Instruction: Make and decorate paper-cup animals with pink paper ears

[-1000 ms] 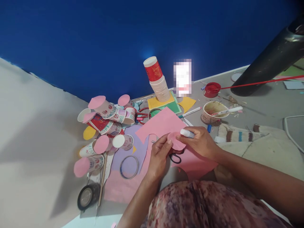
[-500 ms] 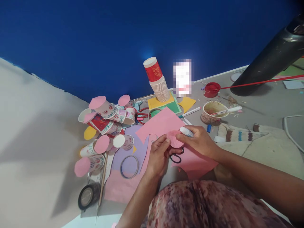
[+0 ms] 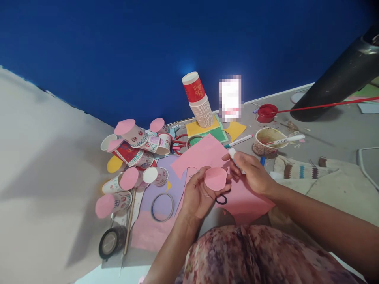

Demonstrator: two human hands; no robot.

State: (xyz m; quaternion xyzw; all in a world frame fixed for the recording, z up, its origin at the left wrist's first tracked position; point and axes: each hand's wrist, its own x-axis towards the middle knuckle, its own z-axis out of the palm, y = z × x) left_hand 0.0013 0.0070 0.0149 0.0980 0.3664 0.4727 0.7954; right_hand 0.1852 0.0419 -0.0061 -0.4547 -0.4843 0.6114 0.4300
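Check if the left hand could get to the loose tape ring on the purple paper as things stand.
Probably yes. The tape ring lies in the open just left of the left hand, nothing on top. But that hand holds a pink paper circle, so it isn't free.

A stack of cups (image 3: 199, 101) stands far, by the blue wall (image 3: 177, 47). Left of centre lies a heap of decorated cups (image 3: 133, 157) with pink lids. A tape roll (image 3: 111, 242) sits near left; a red paint pot (image 3: 265, 113) and a bowl (image 3: 268, 140) holding a marker sit right.

Grey floor (image 3: 325, 134): pink paper (image 3: 204, 152), cup stack (image 3: 199, 102), tape roll (image 3: 111, 242), possibly paint bowl (image 3: 268, 140).
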